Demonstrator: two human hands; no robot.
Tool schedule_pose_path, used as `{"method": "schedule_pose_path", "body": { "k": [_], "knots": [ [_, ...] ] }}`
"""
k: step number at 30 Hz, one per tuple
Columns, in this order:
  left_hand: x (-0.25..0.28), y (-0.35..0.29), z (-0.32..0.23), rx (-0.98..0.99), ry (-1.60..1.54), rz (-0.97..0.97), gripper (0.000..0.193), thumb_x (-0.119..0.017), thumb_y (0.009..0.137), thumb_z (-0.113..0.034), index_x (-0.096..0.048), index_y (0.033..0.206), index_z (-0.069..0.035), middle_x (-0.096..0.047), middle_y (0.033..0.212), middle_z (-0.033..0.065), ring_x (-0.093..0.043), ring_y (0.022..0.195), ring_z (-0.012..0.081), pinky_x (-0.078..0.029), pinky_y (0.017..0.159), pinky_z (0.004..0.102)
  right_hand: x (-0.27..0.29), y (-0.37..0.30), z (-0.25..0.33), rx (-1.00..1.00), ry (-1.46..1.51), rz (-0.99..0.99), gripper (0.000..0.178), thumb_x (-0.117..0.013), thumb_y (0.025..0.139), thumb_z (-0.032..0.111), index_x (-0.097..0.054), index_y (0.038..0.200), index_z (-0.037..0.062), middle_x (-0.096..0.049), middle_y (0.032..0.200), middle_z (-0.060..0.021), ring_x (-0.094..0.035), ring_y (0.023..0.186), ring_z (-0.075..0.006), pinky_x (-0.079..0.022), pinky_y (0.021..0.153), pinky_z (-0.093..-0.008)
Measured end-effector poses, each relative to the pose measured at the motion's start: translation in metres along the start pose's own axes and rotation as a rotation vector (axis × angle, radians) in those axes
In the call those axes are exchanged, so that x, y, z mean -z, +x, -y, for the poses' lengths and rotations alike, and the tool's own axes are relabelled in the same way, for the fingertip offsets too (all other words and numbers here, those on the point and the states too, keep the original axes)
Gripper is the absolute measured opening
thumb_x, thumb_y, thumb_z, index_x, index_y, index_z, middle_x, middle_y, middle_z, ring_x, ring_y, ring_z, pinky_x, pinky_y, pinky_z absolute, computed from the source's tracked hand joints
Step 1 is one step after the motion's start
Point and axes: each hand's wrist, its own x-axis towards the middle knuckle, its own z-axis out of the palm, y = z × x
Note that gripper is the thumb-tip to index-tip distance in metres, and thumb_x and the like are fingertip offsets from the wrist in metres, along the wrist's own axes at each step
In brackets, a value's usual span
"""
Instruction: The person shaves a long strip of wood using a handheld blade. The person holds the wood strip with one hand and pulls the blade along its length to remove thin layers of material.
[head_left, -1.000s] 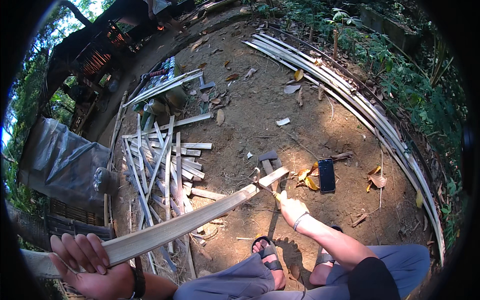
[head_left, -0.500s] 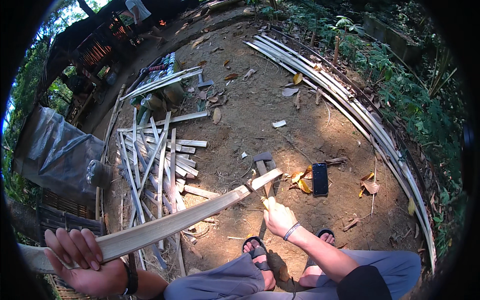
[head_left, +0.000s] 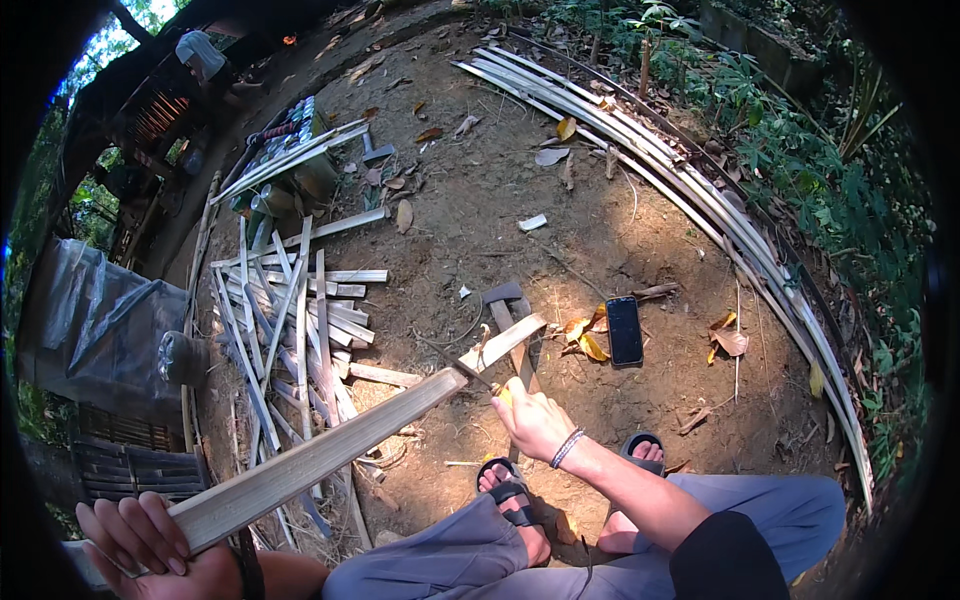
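Observation:
My left hand [head_left: 150, 545] is closed around the near end of a long, pale bamboo slat [head_left: 330, 450]. The slat slants up and to the right over the ground. In my right hand [head_left: 535, 425] is a knife [head_left: 478, 375] with a yellowish handle, mostly hidden by my fingers. Its thin dark blade lies across the slat a short way from the far end, and a small curl of shaving [head_left: 484, 335] stands up beyond it. Partly behind the slat, a hammer-like tool [head_left: 503, 292] with a dark head and wooden handle lies on the soil.
A heap of split slats [head_left: 300, 320] lies at the left. Long pale strips [head_left: 640, 140] curve along the right. A black phone [head_left: 625, 330] rests near dry leaves. Farther back are cut bamboo pieces [head_left: 265, 200] and another hammer-like tool [head_left: 378, 153]. A person [head_left: 205, 60] is at the far left.
The knife blade has slid back along the slat, away from its far tip, with my right hand moving left. The slat and left hand sit slightly lower; the whole view has shifted a little.

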Motion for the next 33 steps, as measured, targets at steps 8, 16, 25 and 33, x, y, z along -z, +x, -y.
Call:
{"method": "schedule_pose_path", "body": {
  "k": [8, 16, 25, 33],
  "knots": [
    [0.005, 0.004, -0.001, 0.030, 0.000, 0.034, 0.026, -0.042, 0.094, -0.008, -0.032, 0.069, -0.011, -0.025, 0.055, -0.0018, -0.018, 0.038, 0.0070, -0.020, 0.037, 0.0208, -0.004, 0.010, -0.002, -0.080, -0.003, -0.039, 0.032, -0.047, 0.095, 0.030, -0.040, 0.102, 0.0003, -0.063, 0.069, -0.0240, -0.063, 0.064, -0.0425, -0.051, 0.054, -0.0507],
    [0.005, 0.006, 0.001, 0.059, -0.021, 0.024, 0.026, -0.041, 0.093, -0.007, -0.032, 0.070, -0.011, -0.024, 0.055, -0.0026, -0.017, 0.039, 0.0071, -0.020, 0.037, 0.0208, 0.002, 0.013, -0.013, -0.025, -0.087, -0.048, 0.031, -0.045, 0.095, 0.025, -0.035, 0.107, -0.0018, -0.062, 0.065, -0.0226, -0.063, 0.058, -0.0409, -0.052, 0.051, -0.0494],
    [0.001, 0.011, 0.007, 0.078, -0.045, 0.066, 0.028, -0.042, 0.093, -0.008, -0.030, 0.067, -0.012, -0.025, 0.055, -0.0013, -0.019, 0.038, 0.0073, -0.020, 0.036, 0.0209, 0.006, 0.018, -0.018, -0.143, -0.063, -0.033, 0.033, -0.048, 0.092, 0.024, -0.037, 0.107, -0.0034, -0.061, 0.066, -0.0229, -0.063, 0.062, -0.0434, -0.052, 0.056, -0.0500],
    [0.006, 0.013, 0.003, 0.085, -0.054, 0.023, 0.028, -0.042, 0.093, -0.010, -0.030, 0.068, -0.012, -0.025, 0.055, -0.0013, -0.019, 0.038, 0.0070, -0.020, 0.036, 0.0207, -0.002, 0.017, 0.000, -0.011, -0.063, -0.008, 0.032, -0.050, 0.090, 0.020, -0.036, 0.109, -0.0012, -0.062, 0.071, -0.0233, -0.062, 0.063, -0.0435, -0.052, 0.058, -0.0509]
  ]
}}
